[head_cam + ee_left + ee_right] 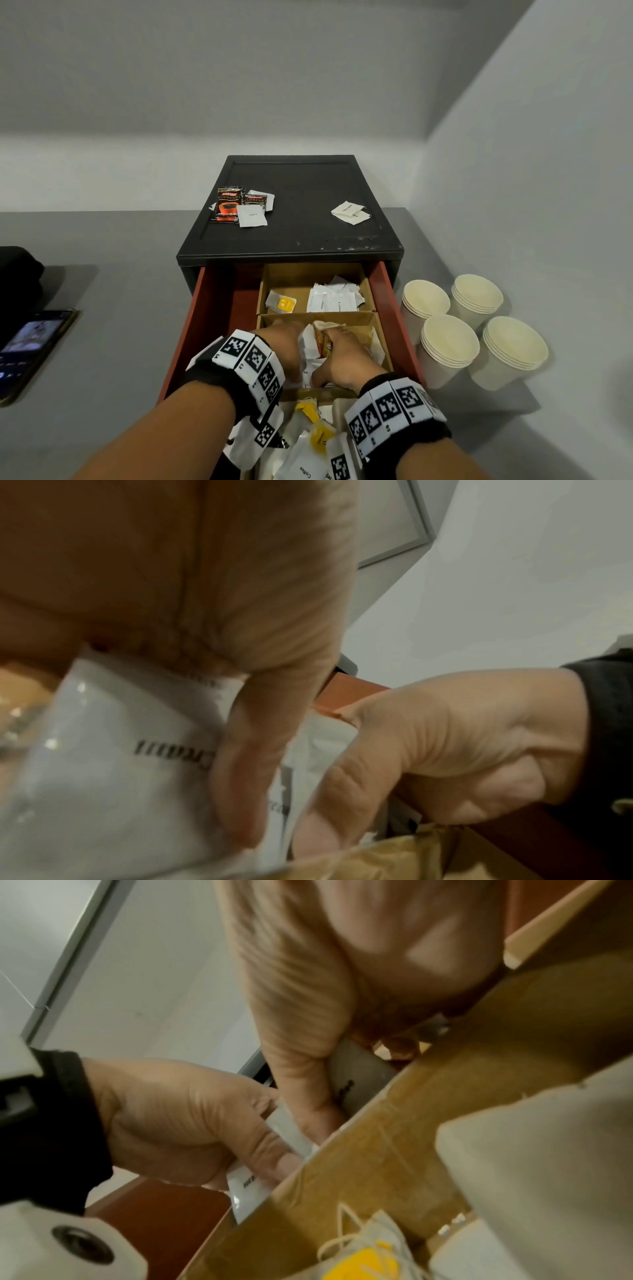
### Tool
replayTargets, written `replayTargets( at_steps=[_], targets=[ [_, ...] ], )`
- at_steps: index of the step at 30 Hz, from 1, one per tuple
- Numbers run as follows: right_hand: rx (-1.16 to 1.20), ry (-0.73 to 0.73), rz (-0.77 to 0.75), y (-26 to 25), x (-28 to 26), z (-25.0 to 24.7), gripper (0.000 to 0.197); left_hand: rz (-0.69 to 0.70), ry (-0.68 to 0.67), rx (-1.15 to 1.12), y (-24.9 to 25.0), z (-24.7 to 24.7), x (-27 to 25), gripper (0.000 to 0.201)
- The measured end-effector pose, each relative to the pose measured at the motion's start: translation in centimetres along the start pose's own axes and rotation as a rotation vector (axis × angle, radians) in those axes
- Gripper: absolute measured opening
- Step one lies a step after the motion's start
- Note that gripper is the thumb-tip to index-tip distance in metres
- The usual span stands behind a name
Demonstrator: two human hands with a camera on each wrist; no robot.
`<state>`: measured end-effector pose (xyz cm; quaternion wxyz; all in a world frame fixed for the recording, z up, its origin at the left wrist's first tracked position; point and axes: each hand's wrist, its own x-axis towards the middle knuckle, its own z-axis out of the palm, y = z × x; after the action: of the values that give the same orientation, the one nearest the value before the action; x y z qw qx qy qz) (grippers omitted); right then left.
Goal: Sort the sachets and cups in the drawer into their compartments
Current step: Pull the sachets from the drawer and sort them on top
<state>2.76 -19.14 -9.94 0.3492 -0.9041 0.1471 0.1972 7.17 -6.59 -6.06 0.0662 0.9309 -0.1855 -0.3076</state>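
The red-brown drawer stands pulled out, with cardboard compartments inside. Both hands are down in the middle compartment. My left hand grips a white "Cream" sachet under its thumb. My right hand holds a bunch of sachets, white ones and an orange-brown one; its thumb presses a white sachet. The back compartment holds a yellow-tagged tea bag and white cream sachets. Mixed sachets and tea bags fill the front compartment, partly hidden by my wrists. Stacked paper cups stand on the table right of the drawer.
On the black cabinet top lie dark coffee sachets with white ones and two more white sachets. A phone and a black object sit at the left. Walls close in behind and at the right.
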Motion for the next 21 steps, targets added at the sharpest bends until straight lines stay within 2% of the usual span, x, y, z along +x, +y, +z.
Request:
replayTargets(
  at_steps=[5, 9, 13, 18, 21],
  targets=[
    [-0.110, 0.049, -0.101, -0.1, -0.5, 0.0, 0.050, 0.023, -0.056, -0.006, 0.1, 0.0, 0.0, 0.068],
    [-0.032, 0.142, -0.170, -0.4, -1.1, -0.6, 0.048, 0.090, -0.035, -0.115, 0.1, -0.1, 0.0, 0.055],
    [0.049, 0.210, -0.158, -0.7, -1.7, -1.6, 0.031, 0.096, 0.012, -0.251, -0.6, -0.2, 0.1, 0.057],
    [0.283, 0.296, -0.167, -1.1, -3.0, -4.0, 0.037, 0.087, -0.003, -0.426, -1.6, -0.6, -0.7, 0.063],
    [0.502, 0.324, -0.170, -0.9, -3.3, -5.2, 0.047, 0.116, 0.050, -0.561, -2.1, -1.0, -1.0, 0.055]
  ],
)
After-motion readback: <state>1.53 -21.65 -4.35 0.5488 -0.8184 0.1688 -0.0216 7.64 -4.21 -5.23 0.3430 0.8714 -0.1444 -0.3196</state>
